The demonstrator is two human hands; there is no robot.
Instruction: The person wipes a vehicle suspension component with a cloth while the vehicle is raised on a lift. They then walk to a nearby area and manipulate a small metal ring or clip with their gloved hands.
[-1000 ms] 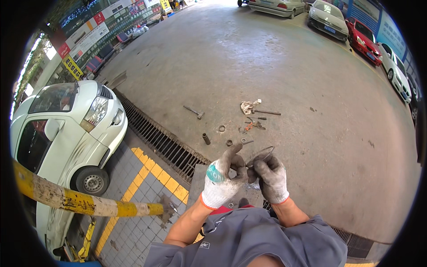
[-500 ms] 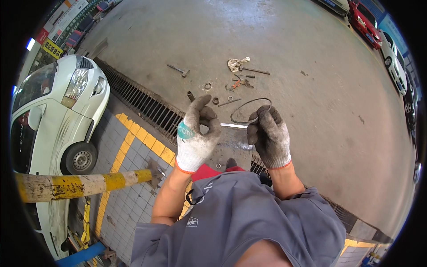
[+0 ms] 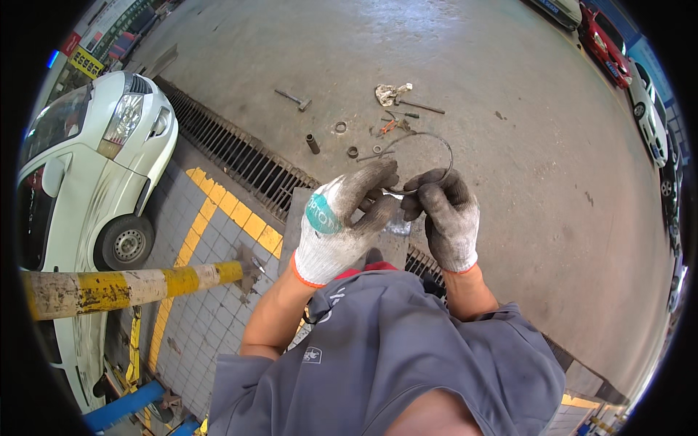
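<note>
In front of my body, a thin dark wire-like ring (image 3: 450,151) is held up between both gloved hands. My right hand (image 3: 449,221) pinches its near right side with thumb and fingers. At the ring's left side, my left hand (image 3: 338,221) has its fingers curled, thumb and forefinger closing on the hoop; the exact contact is partly hidden. Both gloves are white knit with blackened fingers. Beyond the hands, on the floor, lie a dark socket-like tube (image 3: 313,144), a small thick ring (image 3: 352,152) and a wider metal ring (image 3: 340,127).
Farther out on the floor lie a hammer (image 3: 302,105), a crumpled rag (image 3: 387,94), a long-handled tool (image 3: 423,107) and orange-handled pliers (image 3: 392,125). A drain grate (image 3: 240,156) crosses the floor. At left stand a white car (image 3: 138,163) and a yellow-and-white striped bar (image 3: 138,288).
My left hand has moved right and closed in on the ring, where before it was apart from it. The ring has tilted up, and my right hand stays on it.
</note>
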